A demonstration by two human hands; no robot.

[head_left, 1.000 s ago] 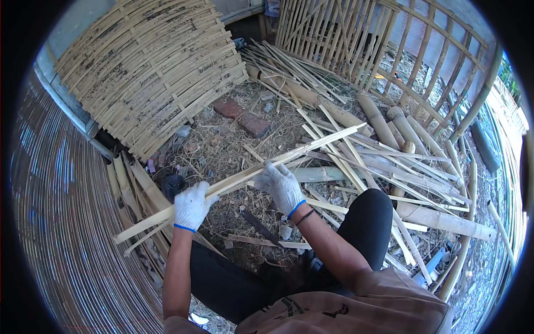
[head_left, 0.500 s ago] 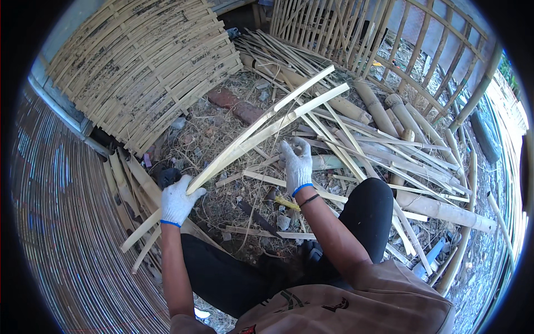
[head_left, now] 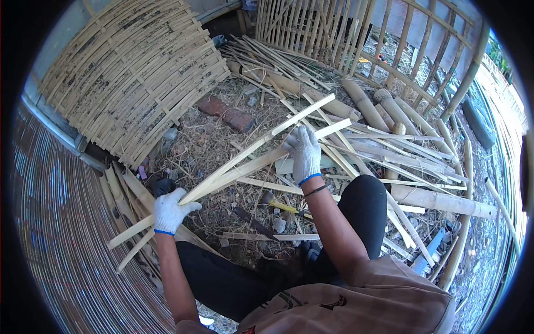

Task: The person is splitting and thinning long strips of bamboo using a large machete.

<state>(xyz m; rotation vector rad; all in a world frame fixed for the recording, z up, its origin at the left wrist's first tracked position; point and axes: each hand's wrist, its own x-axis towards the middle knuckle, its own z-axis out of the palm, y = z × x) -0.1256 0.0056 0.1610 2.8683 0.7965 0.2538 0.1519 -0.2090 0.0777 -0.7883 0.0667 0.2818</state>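
Observation:
Two long pale bamboo strips cross in front of me, and my left hand, in a white glove with a blue cuff, is closed round them near their lower left ends. The upper bamboo strip slants up and away to the right. Below it the other bamboo strip runs toward my right hand, also gloved. The right fingers are bent over that lower strip, whose far end sticks out beyond the hand. Part of the grip is hidden behind the glove.
A woven bamboo panel leans at the far left. A reddish brick lies beyond the strips. On the littered ground are a yellow-handled tool and a dark flat blade. Bamboo poles and split strips pile up at right.
My right hand has moved from free air onto the lower strip and closed on it. The strips' far ends have swung slightly toward me and spread apart. The view has shifted a little.

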